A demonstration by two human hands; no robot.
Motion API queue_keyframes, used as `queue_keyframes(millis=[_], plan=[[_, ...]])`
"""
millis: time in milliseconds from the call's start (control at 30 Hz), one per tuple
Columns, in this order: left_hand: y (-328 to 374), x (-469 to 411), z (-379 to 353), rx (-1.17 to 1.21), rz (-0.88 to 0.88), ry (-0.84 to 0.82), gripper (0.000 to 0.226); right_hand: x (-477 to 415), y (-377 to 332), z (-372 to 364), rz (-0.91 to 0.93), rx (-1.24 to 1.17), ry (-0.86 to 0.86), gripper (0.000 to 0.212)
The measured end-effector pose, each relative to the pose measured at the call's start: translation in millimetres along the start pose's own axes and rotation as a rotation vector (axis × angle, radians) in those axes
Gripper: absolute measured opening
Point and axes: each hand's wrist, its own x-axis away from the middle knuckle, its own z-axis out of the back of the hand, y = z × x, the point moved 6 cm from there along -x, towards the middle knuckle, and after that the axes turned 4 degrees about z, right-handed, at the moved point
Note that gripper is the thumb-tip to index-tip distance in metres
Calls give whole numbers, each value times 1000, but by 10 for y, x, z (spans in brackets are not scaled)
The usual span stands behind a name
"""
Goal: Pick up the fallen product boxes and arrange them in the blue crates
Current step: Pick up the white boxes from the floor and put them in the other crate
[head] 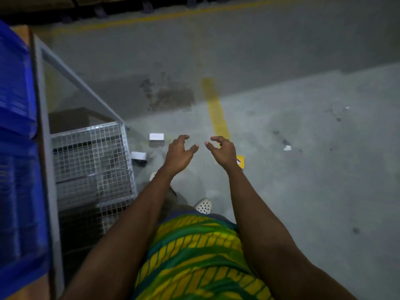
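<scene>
The left hand [180,153] and right hand [223,151] are hovering loosely curled, holding nothing, with a far box [156,137] and a near box [138,156] lying to their left, print too blurred to read.

Boxes on floor: 2, near box [139,156] and far box [156,137], centre left. Wire cage [93,161]: 1. Blue crates [15,105], left edge: count unclear.

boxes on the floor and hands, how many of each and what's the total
white boxes: 2
hands, left and right, both empty: 2
total: 4
</scene>
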Motion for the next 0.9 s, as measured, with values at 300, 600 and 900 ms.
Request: queue_keyframes(millis=[300,600,900], plan=[[-473,-73,373,-106,160,81,63,-196,-510,-728,194,109,-179,50],[-843,-817,845,-36,284,79,68,-936,-1113,-1543,202,82,-165,33],[-2150,-2223,972,193,462,369,38,-2511,-225,-2907,362,221,-239,34]])
